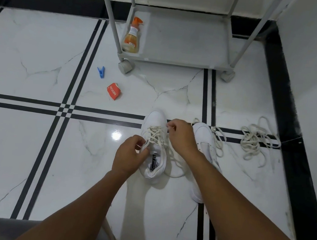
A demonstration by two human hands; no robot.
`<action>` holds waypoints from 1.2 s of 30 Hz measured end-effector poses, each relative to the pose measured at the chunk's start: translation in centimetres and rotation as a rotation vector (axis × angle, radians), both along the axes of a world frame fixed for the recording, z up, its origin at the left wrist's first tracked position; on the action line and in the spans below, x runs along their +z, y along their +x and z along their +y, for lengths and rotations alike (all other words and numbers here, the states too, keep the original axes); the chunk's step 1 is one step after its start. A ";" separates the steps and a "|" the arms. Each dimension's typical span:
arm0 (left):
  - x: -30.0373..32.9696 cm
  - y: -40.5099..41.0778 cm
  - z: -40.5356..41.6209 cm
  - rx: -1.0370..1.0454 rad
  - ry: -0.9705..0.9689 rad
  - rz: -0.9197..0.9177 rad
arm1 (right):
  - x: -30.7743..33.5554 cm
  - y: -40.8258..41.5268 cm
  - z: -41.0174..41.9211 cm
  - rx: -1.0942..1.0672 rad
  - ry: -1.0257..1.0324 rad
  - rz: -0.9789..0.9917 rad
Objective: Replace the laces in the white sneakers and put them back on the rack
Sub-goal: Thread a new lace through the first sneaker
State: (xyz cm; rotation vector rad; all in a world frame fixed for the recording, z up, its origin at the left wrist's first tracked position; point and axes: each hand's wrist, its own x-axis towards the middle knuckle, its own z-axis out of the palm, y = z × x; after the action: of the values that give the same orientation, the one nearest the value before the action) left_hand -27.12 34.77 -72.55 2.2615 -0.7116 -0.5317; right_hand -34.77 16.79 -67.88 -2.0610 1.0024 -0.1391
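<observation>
Left sneaker: a white low-top leather sneaker [154, 149] stands on the white marble-look tiled floor [21, 132], toe toward the rack, on the black double stripe that crosses the tiles; cream flat laces [154, 134] already cross its eyelets.
Right sneaker: its white partner [205, 140] stands just beside it toward the floor's right black border, a lace lying loosely over it.
Left hand: the left hand [129, 156] pinches a lace end at the tongue's near edge.
Right hand: the right hand [180, 136] grasps the lace at the upper eyelets, fingers curled on it.
Spare laces: a tangled heap of cream laces [257, 142] lies near the right black border, apart from both shoes.
Rack: a grey wheeled metal rack [181, 62] stands at the floor's far edge; an orange spray bottle [132, 36] sits in its bottom shelf's left corner.
Strays: a blue clothes peg [101, 71] and a red paper sachet [113, 91] lie near the rack's left wheel.
Step in hand: probably tightening the lacing on the left shoe.
Doing it well: pull both ends evenly, keep the lace flat and untwisted, and steady the shoe so it does not slide.
</observation>
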 end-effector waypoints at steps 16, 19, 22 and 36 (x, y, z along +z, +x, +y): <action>0.2 1.0 0.0 0.102 -0.120 0.313 | 1.1 0.6 4.2 0.254 0.088 0.224; 1.2 1.3 -0.6 0.180 -0.206 0.615 | 0.9 0.6 4.6 0.307 -0.066 0.398; 2.1 1.9 -0.6 0.157 -0.232 0.810 | 0.7 1.0 5.3 0.299 -0.097 0.485; 1.2 2.5 -0.5 -0.016 -0.167 0.548 | 1.7 1.9 6.3 0.351 -0.262 0.517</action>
State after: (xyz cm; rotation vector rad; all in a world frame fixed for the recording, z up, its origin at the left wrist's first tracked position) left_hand -24.58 34.23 -71.35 1.8327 -0.4709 -1.0069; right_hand -32.83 23.09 -66.21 -2.5500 0.9312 0.4915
